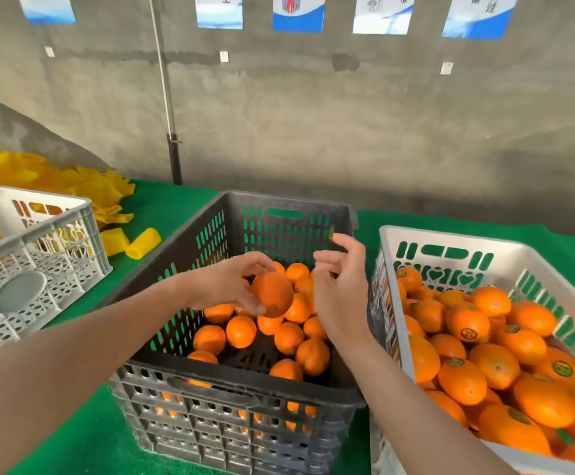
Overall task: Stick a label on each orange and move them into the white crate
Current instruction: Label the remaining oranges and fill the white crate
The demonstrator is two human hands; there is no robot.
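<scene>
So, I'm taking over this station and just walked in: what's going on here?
A person is labelling oranges. The left hand holds an orange above the dark crate, which has more oranges lying in it. The right hand is raised beside it with what looks like a small green label on its index fingertip. The white crate on the right already holds many labelled oranges.

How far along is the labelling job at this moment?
Done: the white crate on the right holds many labelled oranges. In hand: the left hand grips one orange; the right hand holds up what looks like a label. Left: over a dozen loose oranges in the dark crate.
</scene>
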